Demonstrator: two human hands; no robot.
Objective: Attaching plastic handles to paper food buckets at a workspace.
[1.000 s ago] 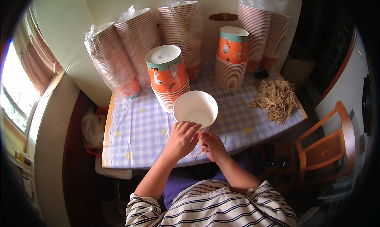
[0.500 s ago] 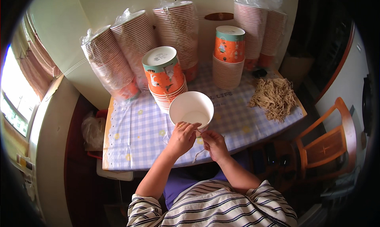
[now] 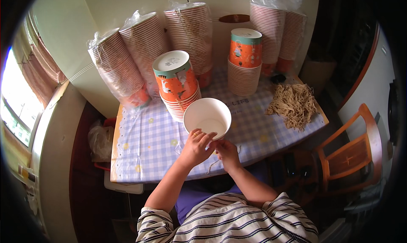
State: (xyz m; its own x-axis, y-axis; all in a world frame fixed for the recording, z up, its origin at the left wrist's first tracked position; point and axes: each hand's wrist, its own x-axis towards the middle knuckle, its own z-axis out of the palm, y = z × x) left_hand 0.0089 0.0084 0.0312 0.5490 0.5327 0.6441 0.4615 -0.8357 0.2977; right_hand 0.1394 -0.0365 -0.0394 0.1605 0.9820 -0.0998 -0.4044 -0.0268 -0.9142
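A white-lined paper bucket stands mouth up on the table, close in front of me. My left hand is closed at its near rim, fingers bent against the wall. Beside it, my right hand pinches a thin string, its fingertips almost meeting those of the left. A loose end of the string trails below onto the tablecloth. My fingers hide the near side of the bucket and the string between them. Just behind stands an upside-down stack of orange and green paper buckets.
Another inverted bucket stack stands farther right. Tall plastic-wrapped stacks line the back of the checked tablecloth. A heap of tan strings lies at the right. A wooden chair stands beyond the table's right side.
The bucket has shifted slightly right. My right hand has turned and drawn in a little toward the left hand; the left has moved only slightly.
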